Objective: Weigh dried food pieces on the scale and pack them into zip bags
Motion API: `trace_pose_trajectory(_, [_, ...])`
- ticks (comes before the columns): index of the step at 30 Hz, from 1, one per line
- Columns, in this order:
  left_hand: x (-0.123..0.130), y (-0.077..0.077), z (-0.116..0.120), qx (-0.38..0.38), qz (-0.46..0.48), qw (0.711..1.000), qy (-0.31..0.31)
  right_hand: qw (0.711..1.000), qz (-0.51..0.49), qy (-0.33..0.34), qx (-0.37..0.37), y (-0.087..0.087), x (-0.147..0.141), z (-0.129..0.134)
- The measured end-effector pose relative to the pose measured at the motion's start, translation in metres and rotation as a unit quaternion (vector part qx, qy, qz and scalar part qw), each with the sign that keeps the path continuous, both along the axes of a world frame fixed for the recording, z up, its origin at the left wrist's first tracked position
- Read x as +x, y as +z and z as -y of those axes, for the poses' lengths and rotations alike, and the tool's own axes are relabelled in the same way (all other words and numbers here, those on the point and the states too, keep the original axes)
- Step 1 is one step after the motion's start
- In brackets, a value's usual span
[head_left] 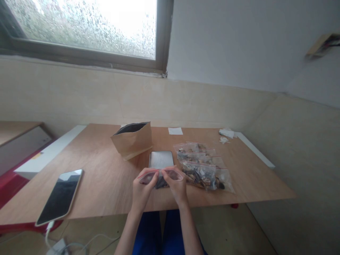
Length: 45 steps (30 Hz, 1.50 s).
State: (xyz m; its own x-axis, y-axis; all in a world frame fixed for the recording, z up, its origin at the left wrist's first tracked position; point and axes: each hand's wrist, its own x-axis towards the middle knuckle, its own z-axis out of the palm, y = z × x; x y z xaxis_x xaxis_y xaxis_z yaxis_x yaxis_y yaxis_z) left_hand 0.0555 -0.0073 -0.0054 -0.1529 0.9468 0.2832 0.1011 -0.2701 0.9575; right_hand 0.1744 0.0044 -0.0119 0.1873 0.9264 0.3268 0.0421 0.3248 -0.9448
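My left hand (142,191) and my right hand (176,186) both pinch the red-lined top edge of a small clear zip bag (160,176), holding it up just above a table. Dark contents sit low in the bag, partly hidden by my fingers. Behind my hands lies a silver digital scale (160,160). To the right, close to my right hand, several clear zip bags of dark dried pieces (203,170) lie in a heap. Beyond the scale stands an open kraft paper bag (132,140) with a dark lining.
A smartphone (60,196) lies on the plywood table (106,184) at the left, with a cable hanging below the table's front edge. A white paper slip (175,131) and white scraps (227,133) lie at the back. Tiled wall and a window stand behind.
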Motion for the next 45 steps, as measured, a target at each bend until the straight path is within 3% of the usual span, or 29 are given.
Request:
trace_pose_trajectory(4, [0.005,-0.002,0.0,0.002,0.02,0.999,0.039,1.0,-0.011,-0.008,0.002,0.001,-0.006,0.001])
trace_pose_trajectory(11, [-0.004,-0.012,-0.003,0.016,-0.006,0.999,0.033,0.999,0.009,0.047,-0.011,0.0,-0.002,0.0])
trace_pose_trajectory(20, [0.006,-0.002,0.01,0.017,0.005,0.997,0.078,0.999,-0.042,0.012,-0.007,0.013,-0.007,0.01])
trace_pose_trajectory(28, [0.005,-0.006,0.009,-0.021,0.065,0.995,0.066,0.999,-0.04,0.025,-0.021,0.011,-0.005,0.01])
trace_pose_trajectory(34, [0.003,-0.007,0.006,-0.027,0.094,0.99,0.097,0.998,-0.02,0.058,-0.022,0.012,-0.005,0.008])
trace_pose_trajectory(41, [0.004,-0.008,0.003,-0.066,0.146,0.982,0.098,0.999,-0.027,-0.047,-0.005,0.007,-0.001,0.006])
trace_pose_trajectory(45, [0.003,-0.01,-0.001,-0.074,0.164,0.977,0.117,0.998,-0.019,-0.051,-0.02,0.005,-0.003,0.006])
